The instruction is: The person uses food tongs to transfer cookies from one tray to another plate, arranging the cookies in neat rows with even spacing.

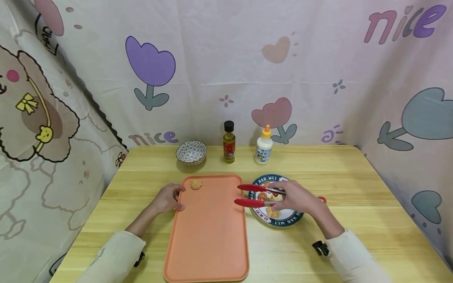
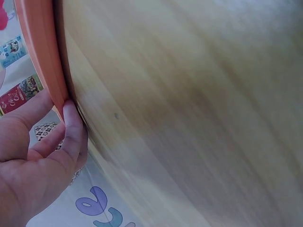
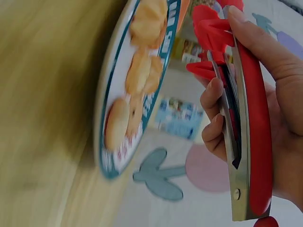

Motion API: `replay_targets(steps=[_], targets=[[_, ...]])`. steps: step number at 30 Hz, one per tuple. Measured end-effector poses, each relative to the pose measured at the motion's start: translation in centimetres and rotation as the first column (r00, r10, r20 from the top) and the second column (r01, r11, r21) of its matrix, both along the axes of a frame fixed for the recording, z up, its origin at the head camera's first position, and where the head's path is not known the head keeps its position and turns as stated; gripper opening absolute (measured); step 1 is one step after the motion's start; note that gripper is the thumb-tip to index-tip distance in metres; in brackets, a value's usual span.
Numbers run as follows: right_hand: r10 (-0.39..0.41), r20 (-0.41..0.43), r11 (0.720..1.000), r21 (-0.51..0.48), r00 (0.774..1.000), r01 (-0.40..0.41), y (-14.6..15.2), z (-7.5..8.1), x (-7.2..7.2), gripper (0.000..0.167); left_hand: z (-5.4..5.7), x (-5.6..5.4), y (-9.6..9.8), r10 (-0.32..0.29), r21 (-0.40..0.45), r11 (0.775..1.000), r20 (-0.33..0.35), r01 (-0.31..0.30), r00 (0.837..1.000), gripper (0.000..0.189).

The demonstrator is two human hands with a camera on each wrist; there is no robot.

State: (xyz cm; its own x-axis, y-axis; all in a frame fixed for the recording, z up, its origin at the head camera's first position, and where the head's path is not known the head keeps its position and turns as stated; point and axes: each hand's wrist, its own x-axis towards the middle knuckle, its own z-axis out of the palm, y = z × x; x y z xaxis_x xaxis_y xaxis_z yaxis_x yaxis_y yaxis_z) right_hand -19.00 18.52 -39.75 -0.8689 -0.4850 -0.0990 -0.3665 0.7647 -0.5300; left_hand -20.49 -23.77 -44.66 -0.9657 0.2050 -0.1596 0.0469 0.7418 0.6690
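My left hand [image 1: 170, 198] grips the left rim of an orange rectangular tray [image 1: 209, 236] near its far corner. Thumb and fingers pinch that rim in the left wrist view. A swirled cookie [image 1: 196, 184] lies on the tray's far left part. In my right hand [image 1: 295, 196] is a pair of red-and-metal tongs [image 3: 258, 132], held over a round plate [image 1: 283, 224] with a dark lettered rim. The tongs' red tips stand apart, pointing left toward the tray, with nothing visible between them. Several baked pieces [image 3: 147, 23] lie on the plate, partly hidden in the head view.
Behind the tray stand a small patterned bowl [image 1: 191, 153], a dark-capped oil bottle [image 1: 229, 143] and a white bottle with a yellow-orange cap [image 1: 263, 147]. Printed cloth [image 1: 212, 51] hangs at the back and sides of the wooden table [image 1: 339, 177].
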Motion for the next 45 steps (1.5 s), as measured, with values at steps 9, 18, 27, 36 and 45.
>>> replay_targets(steps=[9,18,27,36,45], targets=[[0.006,-0.025,0.999,0.033,1.000,-0.005,-5.1,-0.6,-2.0,0.061,-0.2,-0.2,0.0,-0.028,-0.008,1.000,-0.022,0.027,0.999,0.059],[0.005,-0.044,0.999,0.035,0.999,-0.003,-9.6,-1.0,-3.7,0.065,-0.1,-0.1,-0.1,-0.012,-0.004,1.000,-0.011,0.012,1.000,0.059],[0.023,-0.052,0.997,0.071,0.998,-0.020,-13.1,-1.6,-4.6,0.069,0.0,-0.1,0.0,-0.005,-0.023,1.000,-0.005,0.005,1.000,0.060],[0.012,-0.046,0.997,0.074,0.999,-0.009,-14.8,-2.1,-4.9,0.064,-0.2,-0.1,-0.1,-0.002,-0.008,1.000,-0.005,0.002,1.000,0.059],[-0.015,-0.038,0.995,0.096,0.999,0.018,-15.9,-2.3,-5.0,0.061,-0.2,-0.3,0.0,-0.005,-0.011,1.000,-0.002,0.005,1.000,0.060]])
